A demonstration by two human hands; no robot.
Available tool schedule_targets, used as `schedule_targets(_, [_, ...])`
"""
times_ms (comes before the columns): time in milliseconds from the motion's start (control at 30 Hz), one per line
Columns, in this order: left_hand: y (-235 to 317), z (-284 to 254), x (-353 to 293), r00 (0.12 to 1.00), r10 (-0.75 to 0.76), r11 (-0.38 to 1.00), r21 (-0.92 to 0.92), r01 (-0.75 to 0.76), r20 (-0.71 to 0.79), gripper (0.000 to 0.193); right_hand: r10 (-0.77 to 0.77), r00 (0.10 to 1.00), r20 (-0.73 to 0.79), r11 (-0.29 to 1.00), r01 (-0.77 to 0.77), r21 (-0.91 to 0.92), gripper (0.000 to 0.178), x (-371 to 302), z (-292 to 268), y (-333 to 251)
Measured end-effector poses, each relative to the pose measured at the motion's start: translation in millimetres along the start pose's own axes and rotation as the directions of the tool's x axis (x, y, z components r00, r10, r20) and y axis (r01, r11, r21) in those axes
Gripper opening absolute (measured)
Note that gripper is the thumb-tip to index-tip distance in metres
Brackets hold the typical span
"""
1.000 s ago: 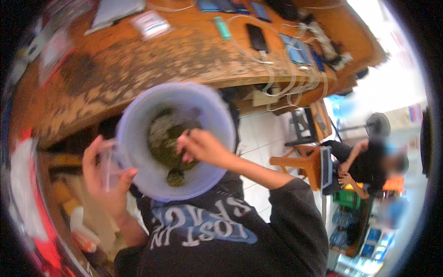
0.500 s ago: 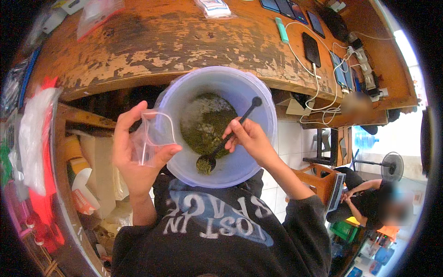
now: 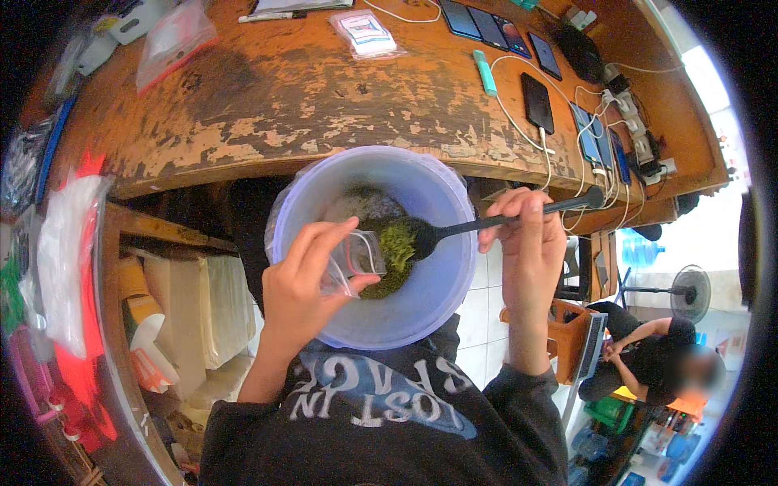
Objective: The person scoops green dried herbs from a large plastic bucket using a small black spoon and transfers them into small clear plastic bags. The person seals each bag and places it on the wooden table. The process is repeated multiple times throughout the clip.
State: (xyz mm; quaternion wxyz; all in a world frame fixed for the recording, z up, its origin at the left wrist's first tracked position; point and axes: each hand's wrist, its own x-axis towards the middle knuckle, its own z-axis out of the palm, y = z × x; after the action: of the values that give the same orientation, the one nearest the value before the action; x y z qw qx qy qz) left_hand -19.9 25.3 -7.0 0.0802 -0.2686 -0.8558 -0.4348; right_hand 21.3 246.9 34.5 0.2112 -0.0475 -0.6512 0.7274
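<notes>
My left hand [image 3: 304, 275] pinches a small clear zip bag [image 3: 356, 261], its mouth spread, over the left part of a whitish bucket [image 3: 284, 211]. Between the fingers of my right hand [image 3: 531, 231] is the handle of a long black scoop [image 3: 478, 227], held level above the bucket's right rim. The scoop's bowl carries a heap of green, dry, crumbled material [image 3: 397, 247] close beside the bag's mouth. More of this material, darker and powdery, lies at the bottom of the bucket, partly hidden by the bag and scoop.
A worn wooden table [image 3: 243, 105] runs behind the bucket, with a packet [image 3: 366, 34], phones [image 3: 537, 103] and charging cables at its right. Plastic bags [image 3: 69, 259] hang at the left. A person [image 3: 640, 356] sits at the right near a fan [image 3: 689, 293].
The scoop has come up out of the bucket's bottom with a heap on it and swung round, its handle now pointing right. My left hand has brought the bag rightward over the bucket.
</notes>
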Motion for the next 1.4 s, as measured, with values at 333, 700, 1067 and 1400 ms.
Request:
schedule_targets(333, [-13, 21, 6, 1.000, -0.015, 0.979, -0.204, 0.019, 0.020, 0.058, 0.116, 0.934, 0.338, 0.992, -0.089, -0.093, 0.019, -17, 4, 22])
schedule_targets(700, [-12, 15, 9, 0.843, -0.447, 0.676, -0.503, 0.538, 0.299, 0.027, -0.122, 0.989, -0.078, 0.991, 0.126, 0.042, 0.018, -12, -10, 26])
schedule_targets(1067, [0, 12, 12, 0.836, -0.420, 0.594, -0.590, 0.547, 0.352, 0.022, 0.097, 0.961, 0.260, 0.976, -0.041, -0.215, 0.015, -16, 18, 50])
schedule_targets(1400, [-5, 22, 8, 0.898, -0.411, 0.647, -0.644, 0.408, 0.156, 0.007, 0.037, 0.949, 0.313, 0.953, 0.061, -0.297, 0.009, -17, 21, 54])
